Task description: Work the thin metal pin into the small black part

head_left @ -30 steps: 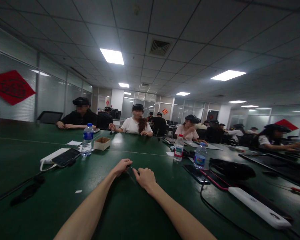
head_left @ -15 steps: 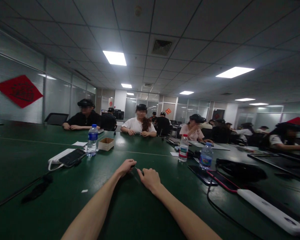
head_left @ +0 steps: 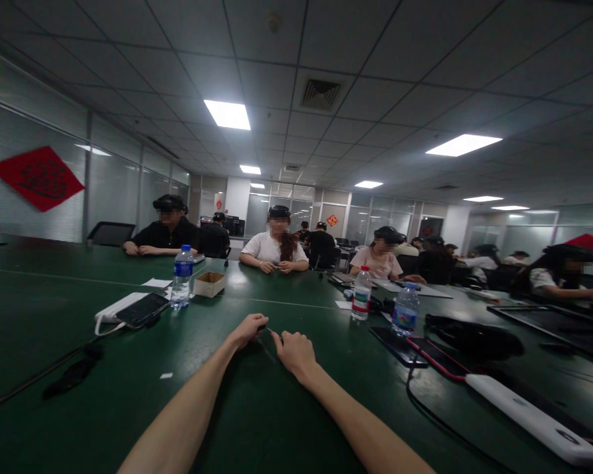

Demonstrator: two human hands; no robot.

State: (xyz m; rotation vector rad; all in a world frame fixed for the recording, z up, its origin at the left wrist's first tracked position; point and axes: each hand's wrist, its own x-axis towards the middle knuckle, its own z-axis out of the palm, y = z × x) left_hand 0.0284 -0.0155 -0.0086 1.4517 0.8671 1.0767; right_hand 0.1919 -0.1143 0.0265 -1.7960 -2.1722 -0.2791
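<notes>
My left hand (head_left: 250,330) rests over the green table (head_left: 237,415), its fingers closed in a pinch. Something small and dark shows at those fingertips, too small to name. Just right of it, my right hand (head_left: 295,350) is curled, with the thumb pointing toward the left hand. A thin, pale sliver-like thing (head_left: 271,331) shows in the narrow gap between the two hands. What the right fingers hold, if anything, is hidden behind the hand.
Left stand a water bottle (head_left: 181,278), a small open box (head_left: 209,284) and a phone (head_left: 143,311) beside a white power bank. Right are two bottles (head_left: 361,293), phones, a black pouch (head_left: 474,336) and a long white power strip (head_left: 534,418). People sit across the table.
My hands stay nearly in place. Across the table, one person has brought both hands closer together. Another, in pink, has lowered a hand from the face.
</notes>
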